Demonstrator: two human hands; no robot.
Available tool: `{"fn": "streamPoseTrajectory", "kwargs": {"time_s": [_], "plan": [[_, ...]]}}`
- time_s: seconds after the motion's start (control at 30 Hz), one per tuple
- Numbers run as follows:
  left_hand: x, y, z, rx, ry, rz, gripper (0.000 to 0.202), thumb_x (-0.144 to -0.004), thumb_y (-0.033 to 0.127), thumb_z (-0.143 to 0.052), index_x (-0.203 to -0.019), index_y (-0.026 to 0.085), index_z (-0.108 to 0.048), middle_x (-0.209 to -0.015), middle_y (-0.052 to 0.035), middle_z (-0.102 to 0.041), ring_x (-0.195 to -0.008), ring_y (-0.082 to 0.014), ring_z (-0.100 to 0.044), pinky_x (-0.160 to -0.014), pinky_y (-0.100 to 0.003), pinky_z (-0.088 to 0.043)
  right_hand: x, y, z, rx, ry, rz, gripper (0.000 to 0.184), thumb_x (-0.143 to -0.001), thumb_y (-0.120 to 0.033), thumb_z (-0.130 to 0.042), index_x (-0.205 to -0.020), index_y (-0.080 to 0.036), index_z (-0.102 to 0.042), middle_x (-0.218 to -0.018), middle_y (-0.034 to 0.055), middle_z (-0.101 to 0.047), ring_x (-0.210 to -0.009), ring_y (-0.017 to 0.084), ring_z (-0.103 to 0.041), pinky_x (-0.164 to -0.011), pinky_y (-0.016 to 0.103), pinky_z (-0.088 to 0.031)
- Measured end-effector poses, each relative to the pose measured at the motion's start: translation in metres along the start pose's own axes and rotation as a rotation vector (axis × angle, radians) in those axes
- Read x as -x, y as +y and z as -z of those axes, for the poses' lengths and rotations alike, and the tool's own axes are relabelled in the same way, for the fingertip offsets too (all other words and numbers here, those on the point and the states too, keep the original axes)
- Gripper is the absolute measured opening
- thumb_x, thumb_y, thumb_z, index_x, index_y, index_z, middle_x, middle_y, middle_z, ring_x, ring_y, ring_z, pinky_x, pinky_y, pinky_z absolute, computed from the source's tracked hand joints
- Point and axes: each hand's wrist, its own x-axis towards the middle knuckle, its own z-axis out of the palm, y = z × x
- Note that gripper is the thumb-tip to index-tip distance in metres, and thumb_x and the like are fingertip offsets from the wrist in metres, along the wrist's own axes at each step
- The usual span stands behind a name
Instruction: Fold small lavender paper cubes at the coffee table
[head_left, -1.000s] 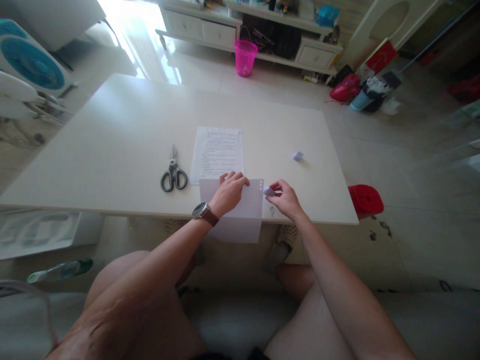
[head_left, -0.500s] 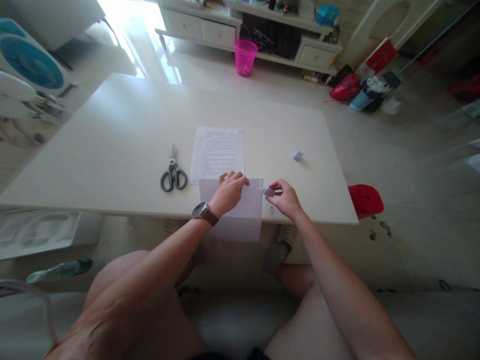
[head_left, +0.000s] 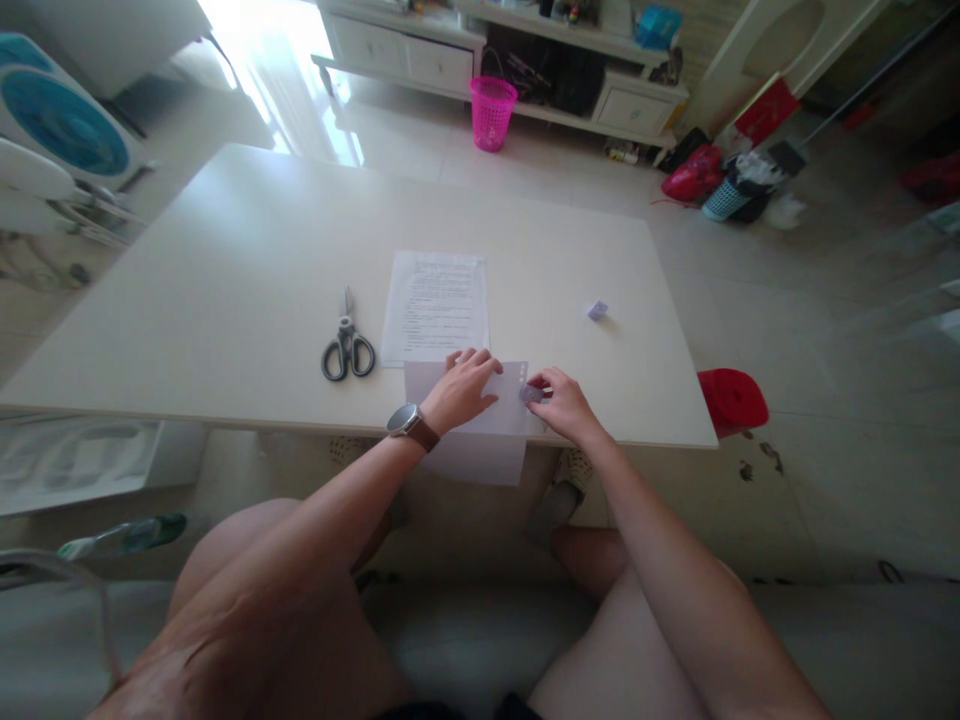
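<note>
My left hand [head_left: 466, 388], a watch [head_left: 405, 420] on its wrist, lies with fingers spread on a pale sheet of paper [head_left: 472, 455]. This sheet hangs over the table's front edge and has a few small white spots near its upper right corner. Between the thumb and fingers of my right hand [head_left: 564, 402] is a small pale purple block [head_left: 532, 394], held at the sheet's right edge. Its exact kind is too small to make out. Behind the sheet lies a printed page [head_left: 439, 305]. Scissors [head_left: 347, 345] with dark handles rest to the left, closed.
Another small whitish, marked piece [head_left: 598, 311] sits on the white table [head_left: 262, 270] to the right. A red stool [head_left: 731, 400] stands off the table's right side. Beyond the table are a pink basket [head_left: 493, 115] and a low white cabinet [head_left: 405, 55].
My right hand has moved slightly left and down, bringing the small block onto the sheet's right edge. My left hand and the sheet have shifted slightly to the right.
</note>
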Motion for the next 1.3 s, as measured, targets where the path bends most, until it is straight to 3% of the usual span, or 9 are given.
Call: {"fn": "streamPoseTrajectory", "kwargs": {"time_s": [0.13,0.33,0.43,0.5,0.63,0.7,0.83,1.03,1.3], "plan": [[0.003,-0.004,-0.011,-0.042,-0.062,-0.021,0.045,-0.080,0.025,-0.079,-0.119,0.022,-0.056,-0.120,-0.0072,-0.059,-0.116,-0.0283,-0.051,-0.107,-0.046,-0.031,0.001,0.002,-0.001,0.074,-0.060,0.006,0.022,-0.071,-0.009,-0.066,-0.090,-0.018,-0.070,-0.094,0.0050,-0.069,-0.090,0.018,-0.064,-0.084,0.032,-0.054],[0.006,-0.007,-0.020,-0.053,-0.116,-0.027,0.047,-0.081,0.023,-0.079,-0.121,0.022,-0.056,-0.127,-0.0083,-0.057,-0.122,-0.0266,-0.051,-0.115,-0.048,-0.028,0.002,0.005,-0.001,0.111,-0.113,-0.004,0.026,-0.073,-0.009,-0.067,-0.096,-0.020,-0.073,-0.101,0.0053,-0.072,-0.096,0.019,-0.064,-0.089,0.033,-0.052],[0.007,-0.007,-0.022,-0.068,-0.102,-0.048,0.044,-0.080,0.021,-0.080,-0.120,0.023,-0.060,-0.147,-0.0114,-0.046,-0.139,-0.0288,-0.040,-0.123,-0.052,-0.017,0.001,0.007,-0.002,0.106,-0.092,-0.044,0.024,-0.075,-0.017,-0.073,-0.099,-0.020,-0.074,-0.102,0.0059,-0.070,-0.091,0.018,-0.063,-0.089,0.033,-0.051],[0.008,-0.007,-0.023,-0.070,-0.097,-0.064,0.042,-0.080,0.020,-0.080,-0.118,0.023,-0.063,-0.155,-0.0110,-0.039,-0.146,-0.0304,-0.032,-0.124,-0.054,-0.017,0.001,0.009,-0.002,0.084,-0.064,-0.120,0.022,-0.079,-0.025,-0.073,-0.100,-0.020,-0.074,-0.101,0.0062,-0.069,-0.083,0.016,-0.062,-0.085,0.032,-0.052],[0.007,-0.006,-0.026,-0.022,-0.157,-0.074,0.041,-0.083,0.017,-0.075,-0.123,0.023,-0.064,-0.146,-0.0106,-0.048,-0.135,-0.0300,-0.043,-0.110,-0.047,-0.041,-0.001,0.013,-0.004,0.047,-0.056,-0.239,0.016,-0.082,-0.027,-0.070,-0.094,-0.019,-0.075,-0.093,0.0045,-0.069,-0.074,0.013,-0.060,-0.080,0.029,-0.051],[0.006,-0.005,-0.026,0.007,-0.191,-0.091,0.041,-0.085,0.016,-0.072,-0.125,0.021,-0.063,-0.137,-0.0105,-0.054,-0.126,-0.0276,-0.049,-0.106,-0.043,-0.045,-0.003,0.014,-0.005,0.001,-0.080,-0.286,0.015,-0.082,-0.027,-0.070,-0.094,-0.019,-0.075,-0.092,0.0041,-0.071,-0.069,0.012,-0.060,-0.075,0.027,-0.051],[0.005,-0.004,-0.025,0.039,-0.201,-0.121,0.040,-0.086,0.014,-0.070,-0.125,0.019,-0.062,-0.130,-0.0102,-0.058,-0.122,-0.0261,-0.051,-0.106,-0.040,-0.046,-0.007,0.015,-0.008,-0.099,-0.093,-0.352,0.018,-0.082,-0.027,-0.068,-0.096,-0.018,-0.074,-0.090,0.0048,-0.072,-0.060,0.011,-0.058,-0.064,0.025,-0.050],[0.007,-0.003,-0.022,0.075,-0.184,-0.128,0.043,-0.086,0.012,-0.069,-0.127,0.022,-0.058,-0.128,-0.0092,-0.058,-0.125,-0.0250,-0.050,-0.106,-0.039,-0.047,-0.014,0.013,-0.013,-0.051,-0.054,-0.327,0.020,-0.080,-0.030,-0.070,-0.095,-0.018,-0.075,-0.087,0.0041,-0.071,-0.061,0.011,-0.058,-0.064,0.024,-0.050],[0.009,0.002,-0.019,0.121,-0.181,-0.113,0.069,-0.087,0.010,-0.064,-0.149,0.028,-0.041,-0.129,-0.0085,-0.059,-0.126,-0.0249,-0.049,-0.105,-0.039,-0.048,-0.017,0.018,-0.019,-0.095,-0.025,-0.345,0.019,-0.079,-0.033,-0.072,-0.092,-0.019,-0.075,-0.080,0.0026,-0.069,-0.059,0.011,-0.057,-0.060,0.024,-0.048]]}}
